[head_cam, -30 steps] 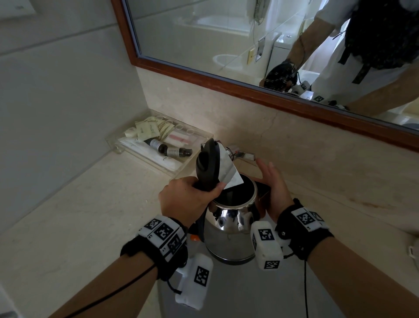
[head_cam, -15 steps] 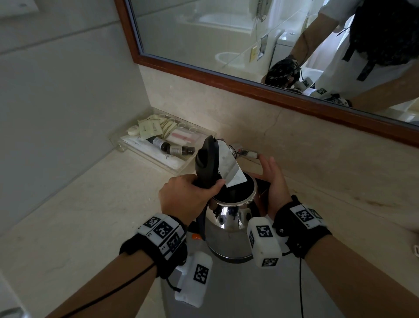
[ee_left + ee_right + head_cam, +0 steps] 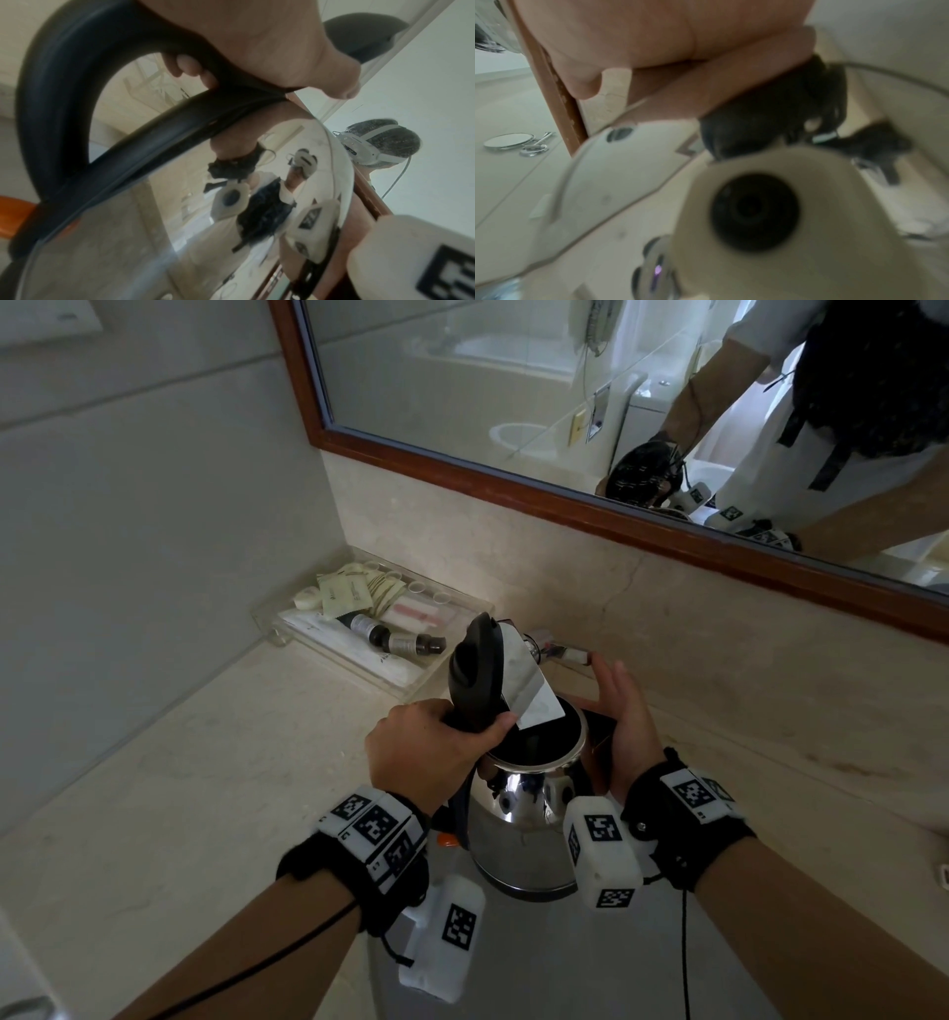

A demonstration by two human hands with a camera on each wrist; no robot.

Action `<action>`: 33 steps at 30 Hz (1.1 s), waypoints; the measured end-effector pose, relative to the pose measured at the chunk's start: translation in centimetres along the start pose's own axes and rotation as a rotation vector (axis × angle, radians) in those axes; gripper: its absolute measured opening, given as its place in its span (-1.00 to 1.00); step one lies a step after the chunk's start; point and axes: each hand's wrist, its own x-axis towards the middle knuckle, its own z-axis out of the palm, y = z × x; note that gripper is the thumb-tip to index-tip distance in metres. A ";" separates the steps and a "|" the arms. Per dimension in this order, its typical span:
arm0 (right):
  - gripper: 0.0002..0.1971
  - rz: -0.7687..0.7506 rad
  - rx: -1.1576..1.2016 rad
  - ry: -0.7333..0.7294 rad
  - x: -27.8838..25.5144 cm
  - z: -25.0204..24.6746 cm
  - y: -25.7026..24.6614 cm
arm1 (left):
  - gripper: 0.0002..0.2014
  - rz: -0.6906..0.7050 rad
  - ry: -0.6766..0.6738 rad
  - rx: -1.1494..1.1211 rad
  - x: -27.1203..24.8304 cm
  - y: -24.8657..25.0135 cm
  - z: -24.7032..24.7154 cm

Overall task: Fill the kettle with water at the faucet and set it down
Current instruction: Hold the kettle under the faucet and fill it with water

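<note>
over a beige counter point(image 3: 154, 788), steel kettle point(image 3: 518, 834) upright with lid point(image 3: 480, 680) raised, left hand point(image 3: 426, 752) wrapped around its black handle point(image 3: 64, 67), right hand point(image 3: 624, 726) flat-fingered against the far side, left wrist view alone shows fingertips point(image 3: 185, 65) curling under the handle, right wrist view blurred

the kettle point(image 3: 524, 814) sits between both hands, left hand point(image 3: 426, 752) at nine o'clock, right hand point(image 3: 626, 726) at three, tray point(image 3: 411, 683) at eleven.
</note>
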 end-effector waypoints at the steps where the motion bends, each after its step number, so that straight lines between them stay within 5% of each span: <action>1: -0.28 0.001 0.003 -0.002 0.0 0.0 0.0 | -0.49 0.000 -0.003 0.002 0.0 0.0 0.0; 14: -0.26 0.001 -0.009 0.004 0.0 0.0 -0.1 | -0.54 0.008 -0.009 0.003 -0.1 0.1 -0.1; 23: -0.28 0.001 -0.009 0.014 0.1 0.0 0.0 | -0.10 0.050 0.030 0.014 0.1 -0.3 0.4; 33: -0.28 0.009 -0.038 0.017 0.3 -0.1 0.0 | -0.02 0.029 0.007 0.014 0.3 -0.5 0.5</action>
